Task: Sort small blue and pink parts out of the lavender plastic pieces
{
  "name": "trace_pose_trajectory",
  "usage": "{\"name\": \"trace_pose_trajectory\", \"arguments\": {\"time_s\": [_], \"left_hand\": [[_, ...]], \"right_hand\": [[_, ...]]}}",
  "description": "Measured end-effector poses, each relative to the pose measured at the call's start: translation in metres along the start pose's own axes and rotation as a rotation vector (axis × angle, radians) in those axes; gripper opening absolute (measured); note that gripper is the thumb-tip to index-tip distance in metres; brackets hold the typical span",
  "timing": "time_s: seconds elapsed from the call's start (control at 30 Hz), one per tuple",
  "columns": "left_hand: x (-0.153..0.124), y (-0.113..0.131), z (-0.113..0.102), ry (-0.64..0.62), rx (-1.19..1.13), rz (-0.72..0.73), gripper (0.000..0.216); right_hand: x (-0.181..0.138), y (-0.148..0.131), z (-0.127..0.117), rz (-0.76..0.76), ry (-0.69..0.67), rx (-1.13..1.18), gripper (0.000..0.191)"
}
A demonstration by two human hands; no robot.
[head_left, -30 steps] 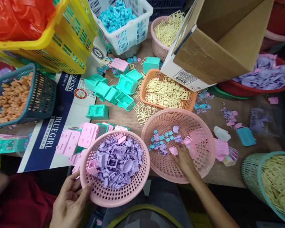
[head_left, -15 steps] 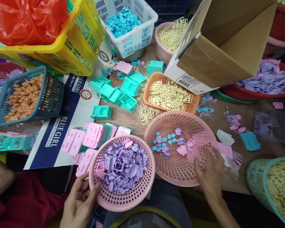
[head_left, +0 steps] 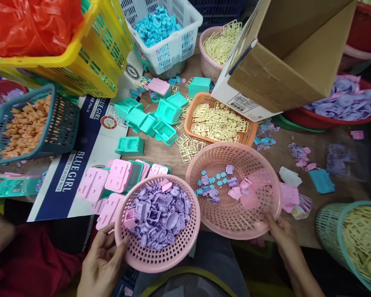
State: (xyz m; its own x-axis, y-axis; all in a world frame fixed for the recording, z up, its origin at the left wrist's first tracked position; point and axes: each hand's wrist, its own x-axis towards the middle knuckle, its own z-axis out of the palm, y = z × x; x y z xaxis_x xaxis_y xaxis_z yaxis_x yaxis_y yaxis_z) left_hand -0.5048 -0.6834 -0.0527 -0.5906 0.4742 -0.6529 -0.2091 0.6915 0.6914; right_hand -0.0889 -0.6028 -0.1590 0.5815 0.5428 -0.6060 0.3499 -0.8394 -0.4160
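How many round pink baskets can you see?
3: one with purple pieces held by the left hand, a nearly empty one at the right hand, and one at the back holding yellow frames.

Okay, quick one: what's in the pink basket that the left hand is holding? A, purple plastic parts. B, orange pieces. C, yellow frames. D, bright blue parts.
A: the left hand grips the rim of the pink basket, which is piled with purple plastic parts, plus a couple of pink ones.
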Motion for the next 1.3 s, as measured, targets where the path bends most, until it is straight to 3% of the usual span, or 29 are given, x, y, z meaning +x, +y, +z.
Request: {"name": "trace_pose_trajectory", "arguments": {"time_s": [0.13, 0.27, 0.43, 0.53, 0.63, 0.83, 0.93, 1.1, 1.3], "left_hand": [[-0.006, 0.004, 0.004, -0.006, -0.024, -0.009, 0.069], [0.004, -0.006, -0.005, -0.03, -0.023, -0.035, 0.074], [0.015, -0.017, -0.013, -0.048, -0.017, -0.037, 0.072], [0.011, -0.014, -0.007, -0.066, -0.035, -0.015, 0.07], [0.008, -0.011, 0.003, -0.08, -0.058, 0.01, 0.069], [0.012, -0.004, 0.038, -0.206, -0.016, 0.191, 0.051], [0.015, 0.001, 0.066, -0.282, 0.006, 0.279, 0.044], [0.017, 0.001, 0.114, -0.441, -0.087, 0.319, 0.038], [0.017, 0.008, 0.151, -0.557, -0.093, 0.385, 0.034]], "right_hand": [[0.001, -0.011, 0.001, -0.027, 0.019, 0.121, 0.058], [0.009, -0.013, -0.001, -0.048, 0.003, 0.127, 0.059], [0.016, -0.007, -0.008, -0.035, -0.002, 0.031, 0.087], [0.003, -0.016, -0.013, -0.251, 0.212, -0.195, 0.11], [-0.02, -0.035, -0.013, -0.587, 0.39, -0.292, 0.106], [-0.066, -0.077, -0.004, -0.894, 0.257, -0.071, 0.049], [-0.086, -0.097, 0.004, -1.049, 0.166, -0.035, 0.035], [-0.091, -0.126, 0.026, -1.191, 0.034, -0.091, 0.035], [-0.065, -0.143, 0.039, -1.184, 0.106, -0.283, 0.05]]}}
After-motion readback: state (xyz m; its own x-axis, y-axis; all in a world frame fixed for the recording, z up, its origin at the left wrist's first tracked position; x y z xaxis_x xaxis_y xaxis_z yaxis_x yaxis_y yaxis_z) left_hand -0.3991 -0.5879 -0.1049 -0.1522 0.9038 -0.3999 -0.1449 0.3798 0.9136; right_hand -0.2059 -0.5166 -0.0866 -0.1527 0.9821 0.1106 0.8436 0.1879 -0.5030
